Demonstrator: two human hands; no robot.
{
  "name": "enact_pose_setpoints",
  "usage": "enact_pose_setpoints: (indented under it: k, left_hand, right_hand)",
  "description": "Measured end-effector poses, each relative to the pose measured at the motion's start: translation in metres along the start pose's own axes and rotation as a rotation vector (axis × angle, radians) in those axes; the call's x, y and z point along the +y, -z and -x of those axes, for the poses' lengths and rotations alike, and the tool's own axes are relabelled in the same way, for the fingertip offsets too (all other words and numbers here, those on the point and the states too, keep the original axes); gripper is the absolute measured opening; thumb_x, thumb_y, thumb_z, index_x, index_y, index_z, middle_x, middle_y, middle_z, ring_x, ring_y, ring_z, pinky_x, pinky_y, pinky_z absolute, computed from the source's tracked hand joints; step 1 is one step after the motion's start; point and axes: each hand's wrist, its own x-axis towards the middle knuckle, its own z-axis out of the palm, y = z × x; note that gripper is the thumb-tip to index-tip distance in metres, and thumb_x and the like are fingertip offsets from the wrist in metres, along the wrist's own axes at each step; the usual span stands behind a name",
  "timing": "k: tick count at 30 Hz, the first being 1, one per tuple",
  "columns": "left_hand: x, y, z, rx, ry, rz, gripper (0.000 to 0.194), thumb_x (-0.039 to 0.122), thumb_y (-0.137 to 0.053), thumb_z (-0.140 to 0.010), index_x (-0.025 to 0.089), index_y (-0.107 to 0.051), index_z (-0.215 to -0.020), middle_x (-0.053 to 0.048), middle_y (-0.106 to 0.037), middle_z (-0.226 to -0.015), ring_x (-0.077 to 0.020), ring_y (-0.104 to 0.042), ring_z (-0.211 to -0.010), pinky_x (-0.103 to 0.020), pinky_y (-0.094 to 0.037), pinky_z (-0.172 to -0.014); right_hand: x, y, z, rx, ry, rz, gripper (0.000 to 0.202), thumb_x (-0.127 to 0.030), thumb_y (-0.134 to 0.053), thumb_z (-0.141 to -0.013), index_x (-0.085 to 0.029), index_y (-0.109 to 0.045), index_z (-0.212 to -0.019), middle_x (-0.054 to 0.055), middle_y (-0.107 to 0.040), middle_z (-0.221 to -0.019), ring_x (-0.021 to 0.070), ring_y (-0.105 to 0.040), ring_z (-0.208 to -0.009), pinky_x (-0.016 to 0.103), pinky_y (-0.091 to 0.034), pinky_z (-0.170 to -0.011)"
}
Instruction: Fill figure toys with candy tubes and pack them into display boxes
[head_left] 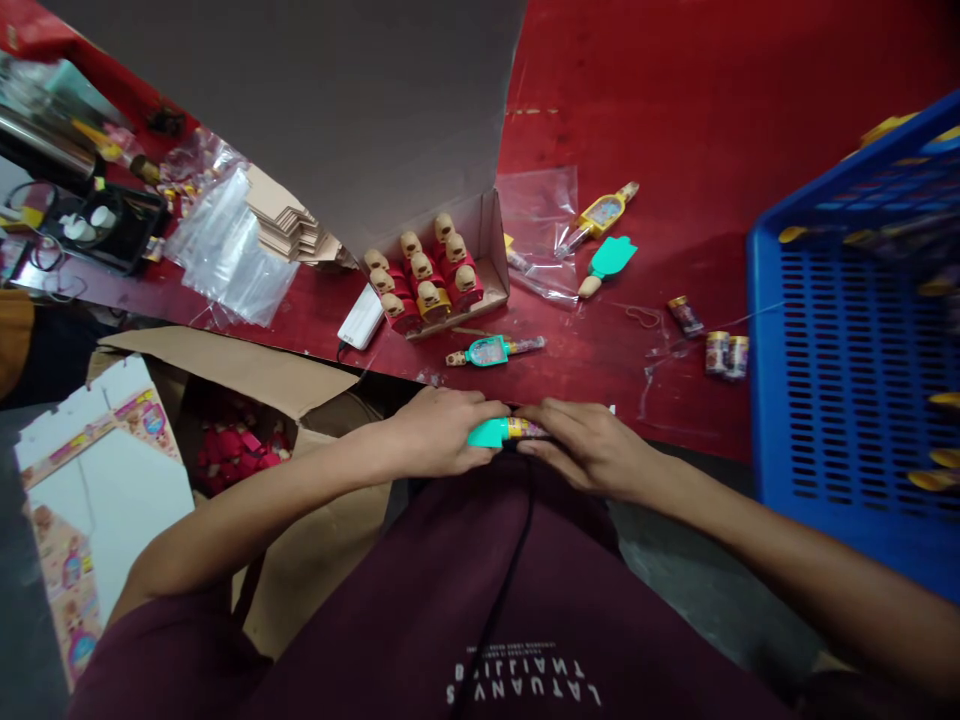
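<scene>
Held toy: a teal flat plastic toy (489, 433) with a clear tube, which has a yellow label, lies between the two hands, just off the near edge of the red table (675, 130).
Long axis: it runs from side to side, roughly along the near edge; the teal part is toward the left, the tube toward the right.
Left hand: the left hand (439, 435) has its fingers closed on the teal part, and is the nearer one to that end.
Right hand: the right hand (589, 445) has its fingers closed around the tube; the tube's far end is hidden by them.
Second toy: a teal-framed toy with a small brown figure head (487, 351) lies on the table close to the near edge, beyond the hands, head end to the left.
Open display box: this shallow cardboard box (491, 225) stands near the near edge and holds nine figure-topped toys (421, 267), mostly red-bodied, their heads upward.
Brown carton: the large open carton (232, 365), lower than the table at the left, contains red plastic pieces (240, 450).
Blue crate: the slotted plastic crate (772, 330), at the right, contains yellow-ended pieces (934, 481).
</scene>
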Motion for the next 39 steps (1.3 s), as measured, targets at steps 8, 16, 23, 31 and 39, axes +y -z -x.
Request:
enact_pose_setpoints:
  k: [8, 16, 23, 31, 39]
  left_hand:
    - [0.004, -0.003, -0.004, 0.002, 0.033, -0.035, 0.040, 0.035, -0.059, -0.082, 0.019, -0.060, -0.119, -0.007, -0.069, -0.107, -0.0267, -0.066, -0.096, -0.037, -0.051, -0.081]
    - [0.013, -0.004, 0.003, 0.024, -0.053, -0.178, 0.040, 0.037, -0.057, -0.085, 0.015, -0.059, -0.119, -0.009, -0.068, -0.102, -0.0248, -0.066, -0.087, -0.034, -0.052, -0.067]
    - [0.010, -0.012, -0.004, 0.125, -0.146, -0.466, 0.047, 0.031, -0.052, -0.090, 0.004, -0.049, -0.129, -0.016, -0.065, -0.105, -0.0281, -0.065, -0.091, -0.037, -0.053, -0.066]
    - [0.011, -0.005, -0.008, 0.022, -0.127, -0.435, 0.045, 0.037, -0.058, -0.087, 0.008, -0.054, -0.122, -0.015, -0.067, -0.103, -0.0285, -0.066, -0.088, -0.036, -0.052, -0.065]
    - [0.015, -0.005, -0.008, -0.096, -0.096, -0.227, 0.033, 0.035, -0.060, -0.083, 0.013, -0.063, -0.107, -0.011, -0.069, -0.093, -0.0264, -0.067, -0.081, -0.033, -0.048, -0.065]
  right_hand:
    - [0.003, -0.003, 0.006, 0.114, 0.136, 0.374, 0.032, -0.034, -0.049, -0.098, -0.008, -0.056, -0.115, 0.010, -0.064, -0.084, 0.0201, -0.059, -0.070, 0.032, -0.047, -0.060]
    - [-0.009, -0.002, 0.006, 0.073, 0.064, 0.065, 0.027, -0.029, -0.044, -0.100, -0.010, -0.060, -0.109, 0.007, -0.063, -0.076, 0.0154, -0.057, -0.064, 0.027, -0.042, -0.056]
    - [-0.007, 0.002, -0.003, -0.243, -0.660, -0.757, 0.050, -0.061, -0.051, -0.089, -0.012, -0.064, -0.087, 0.001, -0.060, -0.072, 0.0129, -0.050, -0.062, 0.025, -0.038, -0.056]
    - [-0.003, 0.007, -0.007, -0.377, -0.591, -0.693, 0.058, -0.067, -0.034, -0.093, -0.016, -0.054, -0.075, 0.000, -0.051, -0.065, 0.0114, -0.043, -0.057, 0.025, -0.036, -0.056]
    - [-0.016, -0.016, 0.013, -0.174, -0.155, 0.024, 0.049, -0.040, -0.022, -0.104, -0.011, -0.057, -0.087, 0.006, -0.058, -0.069, 0.0131, -0.048, -0.055, 0.027, -0.032, -0.054]
